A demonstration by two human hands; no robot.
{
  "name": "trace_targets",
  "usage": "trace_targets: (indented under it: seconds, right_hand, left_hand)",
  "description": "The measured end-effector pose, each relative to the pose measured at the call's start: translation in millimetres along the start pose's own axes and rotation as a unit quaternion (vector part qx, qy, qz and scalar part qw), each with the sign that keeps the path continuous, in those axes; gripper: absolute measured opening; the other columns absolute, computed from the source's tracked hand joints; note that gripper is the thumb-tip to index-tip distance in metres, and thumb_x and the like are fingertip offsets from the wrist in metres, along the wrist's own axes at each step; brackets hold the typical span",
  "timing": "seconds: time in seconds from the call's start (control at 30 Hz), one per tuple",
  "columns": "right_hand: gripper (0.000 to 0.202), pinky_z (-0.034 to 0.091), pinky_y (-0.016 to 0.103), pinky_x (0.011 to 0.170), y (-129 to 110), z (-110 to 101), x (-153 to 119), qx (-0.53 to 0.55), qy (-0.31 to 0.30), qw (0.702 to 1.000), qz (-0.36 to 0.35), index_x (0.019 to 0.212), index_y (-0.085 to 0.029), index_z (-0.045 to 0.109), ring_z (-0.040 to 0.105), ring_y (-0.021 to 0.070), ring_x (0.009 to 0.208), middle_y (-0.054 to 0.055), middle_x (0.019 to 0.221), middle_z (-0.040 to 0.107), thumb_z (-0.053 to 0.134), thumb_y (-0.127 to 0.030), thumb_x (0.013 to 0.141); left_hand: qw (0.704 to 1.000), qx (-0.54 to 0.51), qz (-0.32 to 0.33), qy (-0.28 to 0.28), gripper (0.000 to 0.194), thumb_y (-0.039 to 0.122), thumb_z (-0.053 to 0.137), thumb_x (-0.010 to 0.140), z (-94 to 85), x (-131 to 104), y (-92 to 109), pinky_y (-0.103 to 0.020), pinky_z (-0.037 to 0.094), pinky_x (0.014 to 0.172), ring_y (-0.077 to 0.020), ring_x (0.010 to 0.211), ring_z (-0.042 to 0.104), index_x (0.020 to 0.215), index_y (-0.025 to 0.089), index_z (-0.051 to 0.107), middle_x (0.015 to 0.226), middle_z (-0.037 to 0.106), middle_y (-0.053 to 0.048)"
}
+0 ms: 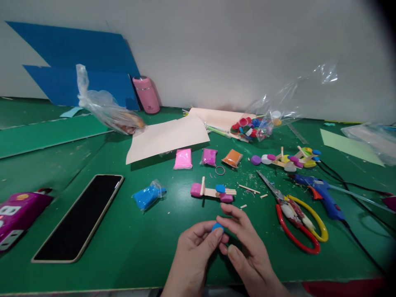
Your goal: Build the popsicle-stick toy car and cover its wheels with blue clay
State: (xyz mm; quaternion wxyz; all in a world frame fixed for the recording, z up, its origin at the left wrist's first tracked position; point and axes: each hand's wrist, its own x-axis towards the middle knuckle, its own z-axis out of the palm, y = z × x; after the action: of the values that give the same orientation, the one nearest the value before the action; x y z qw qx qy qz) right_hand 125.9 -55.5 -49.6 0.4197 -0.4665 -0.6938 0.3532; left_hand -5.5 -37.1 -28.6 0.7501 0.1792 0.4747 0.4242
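A small piece of blue clay (218,226) is pinched between the thumb and fingers of my left hand (198,245). My right hand (247,247) is close beside it, fingers apart, with one fingertip at the edge of the clay. Just beyond the hands lies a small model (212,192) of wooden sticks with pink and blue clay pieces. An opened packet of blue clay (147,197) rests to its left. Behind are wrapped packets of light pink clay (183,159), magenta clay (209,157) and orange clay (232,158).
Scissors (297,218) and a blue glue gun (324,196) with its cord lie at right, near a stick-and-clay model (291,159). A phone (78,218) lies left. Behind are paper (168,138), a bag of bottle caps (256,126) and a pink flask (147,95).
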Motion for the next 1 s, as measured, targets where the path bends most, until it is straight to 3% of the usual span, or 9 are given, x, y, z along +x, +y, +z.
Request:
trace_targets:
  seconds: [0.17,0.37,0.5,0.63,0.8,1.0]
  right_hand:
    - [0.036,0.036,0.030,0.096,-1.5,-3.2,2.4,-0.003,0.006,1.000,0.017,0.119,-0.026,0.047,0.036,0.0215,0.121,0.005,0.133,0.033,0.040,-0.040,0.086]
    - [0.032,0.036,0.037,0.095,0.0,-7.4,4.1,0.004,0.010,1.000,0.028,0.110,-0.026,0.053,0.037,0.0244,0.120,0.007,0.133,0.032,0.041,-0.041,0.085]
    - [0.031,0.036,0.039,0.094,1.5,-9.6,5.9,0.019,-0.013,0.999,0.035,0.107,-0.025,0.055,0.037,0.0261,0.120,0.007,0.134,0.031,0.041,-0.042,0.085]
    - [0.028,0.036,0.039,0.096,-0.1,-13.4,10.8,0.035,-0.014,0.999,0.035,0.111,-0.025,0.051,0.036,0.0247,0.121,0.008,0.133,0.033,0.044,-0.032,0.085]
    - [0.032,0.036,0.037,0.095,-2.5,-18.3,18.6,-0.016,-0.067,0.998,0.007,0.108,-0.026,0.055,0.038,0.0233,0.118,0.007,0.129,0.037,0.057,-0.022,0.077]
    - [0.019,0.041,0.037,0.088,0.3,-14.4,18.1,0.040,-0.008,0.999,0.016,0.092,-0.025,0.059,0.044,0.0243,0.113,0.008,0.120,0.045,0.061,-0.022,0.074]
  left_hand:
    - [1.000,0.006,-0.004,-0.007,0.015,0.025,0.072,0.061,-2.3,-0.3,-1.6,-0.021,0.041,0.060,-0.0094,0.055,0.055,0.073,0.015,0.070,0.061,0.066,-0.002]
    - [0.998,0.034,0.001,-0.047,0.014,0.026,0.068,0.065,-1.6,1.5,-1.1,-0.022,0.039,0.056,-0.0096,0.051,0.052,0.070,0.013,0.068,0.055,0.062,-0.001]
    - [0.997,0.034,-0.018,-0.068,0.014,0.025,0.068,0.065,-1.6,3.3,-0.3,-0.021,0.036,0.052,-0.0092,0.048,0.049,0.066,0.011,0.066,0.051,0.059,-0.001]
    - [0.995,0.021,-0.033,-0.090,0.014,0.024,0.065,0.069,-4.3,3.4,1.1,-0.021,0.037,0.052,-0.0084,0.048,0.051,0.069,0.010,0.066,0.056,0.061,-0.003]
    - [0.992,0.022,-0.047,-0.119,0.014,0.023,0.064,0.070,-5.1,2.7,6.5,-0.023,0.041,0.056,-0.0102,0.052,0.053,0.067,0.009,0.066,0.056,0.062,-0.004]
    - [0.991,-0.048,-0.040,-0.122,0.025,0.029,0.053,0.079,-4.1,2.4,7.1,-0.024,0.042,0.054,-0.0109,0.052,0.053,0.066,0.011,0.066,0.058,0.060,-0.004]
